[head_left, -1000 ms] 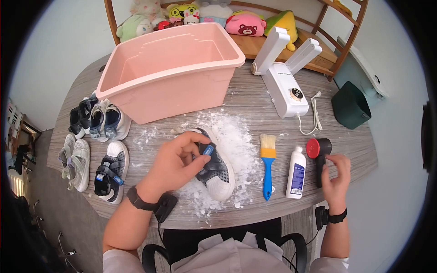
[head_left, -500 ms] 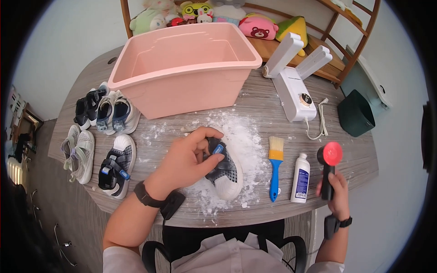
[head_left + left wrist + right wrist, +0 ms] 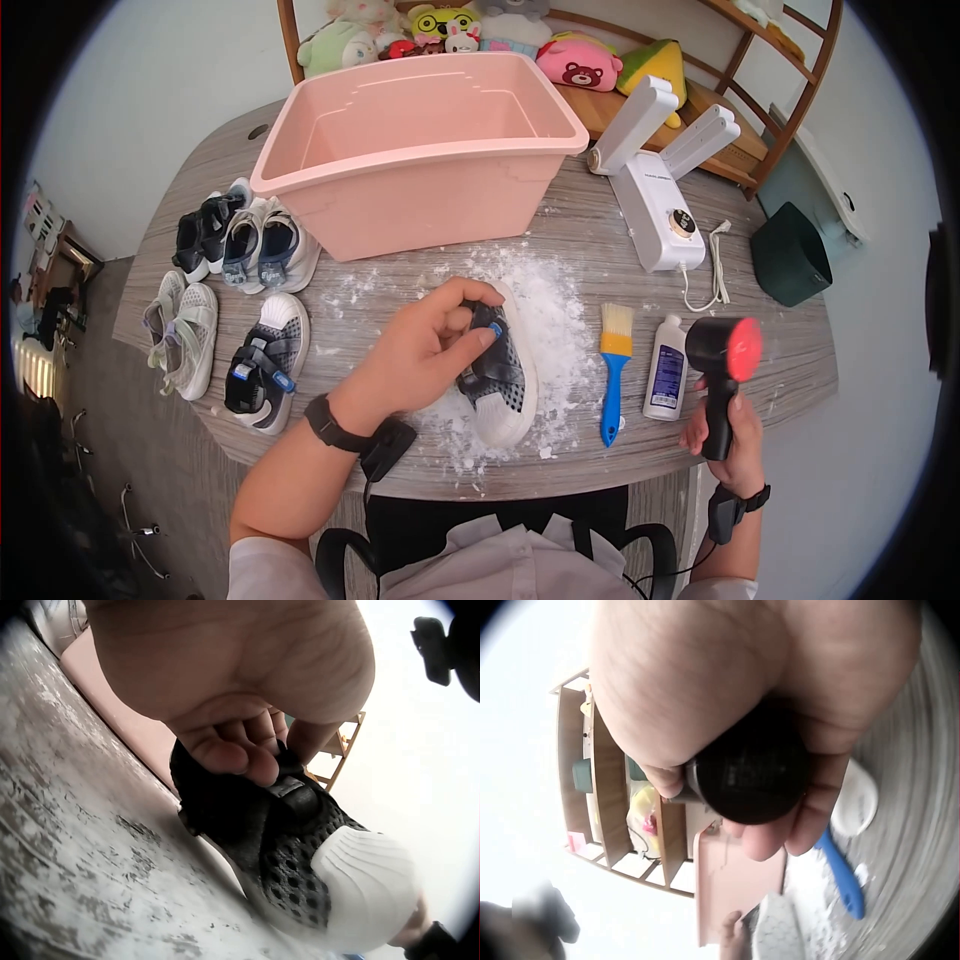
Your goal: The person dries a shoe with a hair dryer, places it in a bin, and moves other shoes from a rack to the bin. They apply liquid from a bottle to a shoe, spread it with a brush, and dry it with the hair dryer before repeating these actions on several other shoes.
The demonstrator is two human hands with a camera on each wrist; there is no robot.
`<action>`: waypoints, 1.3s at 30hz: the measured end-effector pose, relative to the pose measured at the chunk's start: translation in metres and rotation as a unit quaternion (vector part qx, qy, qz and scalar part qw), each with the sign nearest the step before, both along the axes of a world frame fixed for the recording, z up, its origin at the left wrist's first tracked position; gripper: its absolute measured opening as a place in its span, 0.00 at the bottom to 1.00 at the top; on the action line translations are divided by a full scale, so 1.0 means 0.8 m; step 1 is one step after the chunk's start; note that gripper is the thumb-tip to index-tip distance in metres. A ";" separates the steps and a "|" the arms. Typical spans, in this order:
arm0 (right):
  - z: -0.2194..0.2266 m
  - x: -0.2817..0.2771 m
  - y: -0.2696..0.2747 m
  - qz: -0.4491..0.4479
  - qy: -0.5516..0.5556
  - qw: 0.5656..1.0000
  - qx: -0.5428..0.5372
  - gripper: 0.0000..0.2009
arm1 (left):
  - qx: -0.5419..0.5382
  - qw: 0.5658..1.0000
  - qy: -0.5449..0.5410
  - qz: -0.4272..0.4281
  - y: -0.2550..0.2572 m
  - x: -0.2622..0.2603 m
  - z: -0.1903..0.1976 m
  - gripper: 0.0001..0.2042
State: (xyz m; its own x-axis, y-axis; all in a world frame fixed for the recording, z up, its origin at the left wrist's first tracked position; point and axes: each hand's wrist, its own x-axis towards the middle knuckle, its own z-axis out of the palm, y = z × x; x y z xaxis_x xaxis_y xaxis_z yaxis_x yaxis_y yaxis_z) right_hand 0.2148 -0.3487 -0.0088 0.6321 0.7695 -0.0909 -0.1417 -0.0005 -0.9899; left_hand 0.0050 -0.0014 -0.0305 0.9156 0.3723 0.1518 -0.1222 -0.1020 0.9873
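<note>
My left hand [image 3: 422, 345] grips a dark mesh shoe [image 3: 505, 365] by its upper, thumb beside a blue tag on the strap. In the left wrist view the shoe [image 3: 300, 877] shows its white toe cap, with fingertips at the opening. White powder [image 3: 555, 350] is spread on the table under and around it. On the right, my right hand [image 3: 742, 445] holds a black dryer-shaped device [image 3: 712, 345] by its handle, its round red end facing right. The right wrist view shows fingers wrapped round the device's dark handle end [image 3: 754, 769].
A brush [image 3: 614, 370] and a white bottle [image 3: 667, 370] stand between the hands. Behind is a pink tub [image 3: 420, 200]; a white machine [image 3: 655, 215] with two arms and a dark green bin [image 3: 790, 260] stand back right. A matching shoe [image 3: 268, 365] and several others are at left.
My right hand has taken hold of the black device, lifted it off the table and turned its red end to the right. The left hand has kept its hold on the shoe.
</note>
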 end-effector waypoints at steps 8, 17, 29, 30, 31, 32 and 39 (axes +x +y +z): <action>0.018 -0.008 0.121 0.193 0.131 0.968 0.096 0.30 | -0.052 0.996 0.046 0.050 -0.002 -0.003 0.018 0.13; 0.029 0.001 0.189 0.353 0.136 0.925 -0.042 0.22 | 0.020 0.997 0.014 0.078 0.009 -0.003 0.005 0.20; 0.031 -0.005 0.184 0.366 0.093 0.921 -0.096 0.17 | 0.252 0.961 -0.004 0.115 -0.013 -0.005 0.023 0.24; 0.033 -0.004 0.183 0.371 0.084 0.920 -0.095 0.16 | 0.251 0.961 -0.003 0.114 -0.015 -0.006 0.023 0.24; 0.036 -0.003 0.183 0.376 0.075 0.919 -0.094 0.16 | 0.262 0.958 -0.006 0.113 -0.016 -0.007 0.022 0.25; 0.038 -0.003 0.181 0.375 0.076 0.919 -0.094 0.16 | 0.273 0.955 -0.010 0.112 -0.017 -0.007 0.022 0.25; 0.034 0.000 0.182 0.330 0.078 0.935 -0.107 0.17 | 0.208 0.972 0.003 0.113 -0.012 -0.004 0.017 0.26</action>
